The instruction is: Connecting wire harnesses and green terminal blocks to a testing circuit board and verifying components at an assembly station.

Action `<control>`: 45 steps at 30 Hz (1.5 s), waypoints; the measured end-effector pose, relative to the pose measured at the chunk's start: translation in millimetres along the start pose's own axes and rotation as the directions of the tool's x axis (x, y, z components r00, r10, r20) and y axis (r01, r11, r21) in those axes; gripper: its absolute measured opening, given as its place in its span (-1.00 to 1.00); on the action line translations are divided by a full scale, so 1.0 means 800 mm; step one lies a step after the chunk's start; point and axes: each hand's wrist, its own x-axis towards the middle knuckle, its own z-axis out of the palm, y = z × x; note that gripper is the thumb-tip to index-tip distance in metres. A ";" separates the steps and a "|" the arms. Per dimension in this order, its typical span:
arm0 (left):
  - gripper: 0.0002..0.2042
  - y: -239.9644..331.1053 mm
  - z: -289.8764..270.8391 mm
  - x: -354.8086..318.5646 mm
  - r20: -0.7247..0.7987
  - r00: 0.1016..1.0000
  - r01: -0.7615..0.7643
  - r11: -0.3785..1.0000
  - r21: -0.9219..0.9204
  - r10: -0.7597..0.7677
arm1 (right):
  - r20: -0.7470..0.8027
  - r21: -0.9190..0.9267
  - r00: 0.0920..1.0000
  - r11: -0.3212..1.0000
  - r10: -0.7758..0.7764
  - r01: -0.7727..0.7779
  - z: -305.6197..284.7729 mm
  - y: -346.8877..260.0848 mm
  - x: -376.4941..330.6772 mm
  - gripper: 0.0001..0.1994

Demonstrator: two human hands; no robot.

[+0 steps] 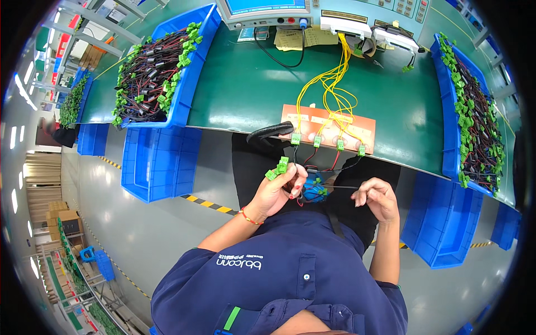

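Observation:
My left hand (279, 188) is closed around green terminal connectors (277, 168), which stick up past its fingers. Across from it, my right hand (379, 200) has curled fingers, and a thin dark cable (343, 187) runs to its fingertips. Between the hands, at my lap, sits a blue rounded object (314, 188) with green pieces on it; its kind is unclear. Just beyond, several green plugs (317, 142) line the front of an orange board (367, 127). Red and black wires (335, 162) hang from them toward my lap.
Yellow wires (329, 75) link the board to a test instrument (368, 14) at the back. Blue bins of wired green connectors stand left (192, 72) and right (446, 111) on the green table (240, 95). A black strap-like loop (269, 132) lies at the table edge. Lower blue bins (159, 167) flank me.

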 end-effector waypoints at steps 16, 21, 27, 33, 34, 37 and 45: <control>-0.66 0.002 -0.003 0.013 -0.330 0.803 -0.264 0.793 0.550 0.496 | 0.251 0.302 0.964 0.953 -0.094 0.014 0.023 0.017 0.020 -0.71; -0.57 -0.003 0.011 0.031 -0.126 0.909 -0.306 0.840 0.447 0.398 | 0.104 0.392 0.972 0.907 -0.210 0.154 0.026 -0.006 0.026 -0.74; -0.56 0.000 0.037 0.035 -0.127 0.942 -0.255 0.906 0.338 0.312 | 0.110 0.392 0.974 0.910 -0.196 0.138 0.027 -0.008 0.003 -0.72; -0.60 0.010 0.047 0.031 -0.167 0.974 -0.125 0.976 0.179 0.156 | -0.299 0.062 0.954 0.998 0.031 -0.012 0.021 0.002 0.012 -0.74; -0.60 0.010 0.048 0.032 -0.164 0.974 -0.126 0.975 0.181 0.157 | -0.336 -0.220 0.942 0.973 -0.007 -0.071 0.030 0.001 0.019 -0.70; -0.63 0.010 0.051 0.033 -0.169 0.981 -0.071 0.984 0.165 0.099 | -0.214 -0.628 0.961 0.778 -0.176 0.003 0.049 0.013 0.034 -0.59; -0.69 0.002 0.054 0.010 -0.198 0.976 -0.074 0.994 0.085 0.090 | 0.020 -0.064 0.996 0.994 0.085 -0.084 0.093 0.011 0.045 -0.66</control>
